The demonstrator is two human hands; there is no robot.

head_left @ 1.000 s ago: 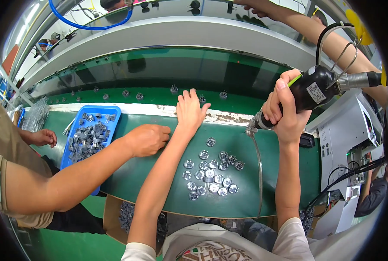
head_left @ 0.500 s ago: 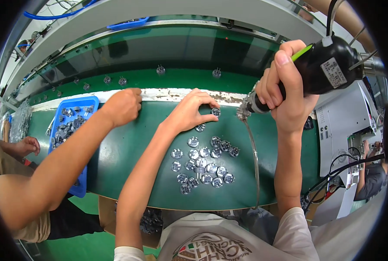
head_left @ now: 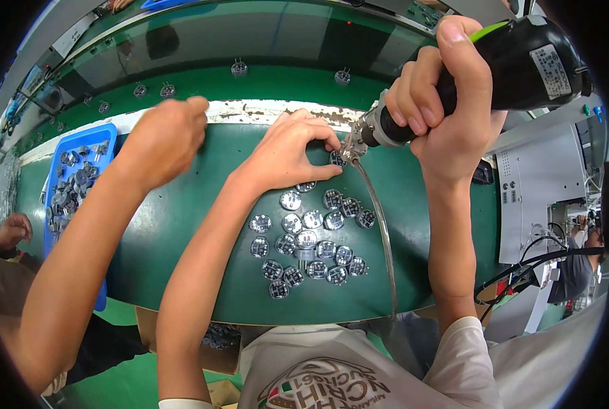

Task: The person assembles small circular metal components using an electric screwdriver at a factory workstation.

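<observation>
Left fingers (head_left: 323,172) hold disc (head_left: 337,159) near tool (head_left: 516,67); bench front edge (head_left: 332,321) well apart.

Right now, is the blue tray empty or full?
Not empty: grey parts lie heaped in the blue tray; a co-worker's arm hides some.

Dark green, smooth-topped worktop (head_left: 408,225) bears a loose cluster of small, round, grey-and-clear components (head_left: 306,238) and, at left, a blue rectangular plastic tray (head_left: 110,144).

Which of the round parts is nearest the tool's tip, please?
The round part between the left hand's thumb and forefinger; the others lie farther from the tool's tip.
</observation>
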